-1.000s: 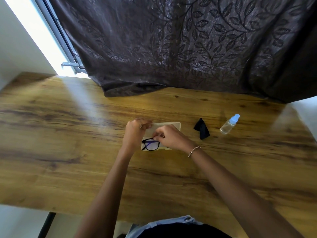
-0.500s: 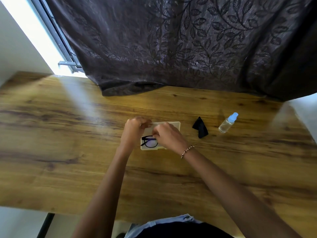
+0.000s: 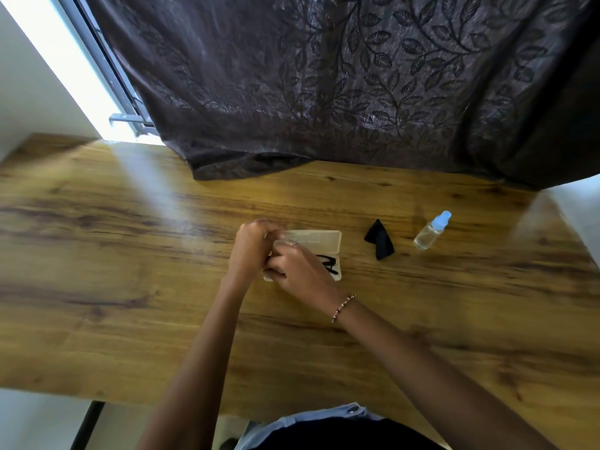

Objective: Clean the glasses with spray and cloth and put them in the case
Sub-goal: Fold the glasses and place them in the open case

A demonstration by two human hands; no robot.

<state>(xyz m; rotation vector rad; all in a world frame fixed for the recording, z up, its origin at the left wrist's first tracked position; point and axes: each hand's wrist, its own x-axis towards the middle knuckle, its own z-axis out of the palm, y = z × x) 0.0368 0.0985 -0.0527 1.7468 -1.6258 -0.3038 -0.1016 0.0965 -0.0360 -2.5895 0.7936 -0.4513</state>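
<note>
Beige case (image 3: 319,239) open on table (image 3: 130,287); my left hand (image 3: 251,250) pinches its left corner, right hand (image 3: 300,276) holds black glasses (image 3: 329,263) inside.

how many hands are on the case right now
2: the left hand grips the left end of the case; the right hand is over its near half, covering part of the glasses.

Wooden table (image 3: 130,287) — on it an open cream case (image 3: 324,237), black cloth (image 3: 380,240), clear spray bottle (image 3: 430,233)
</note>
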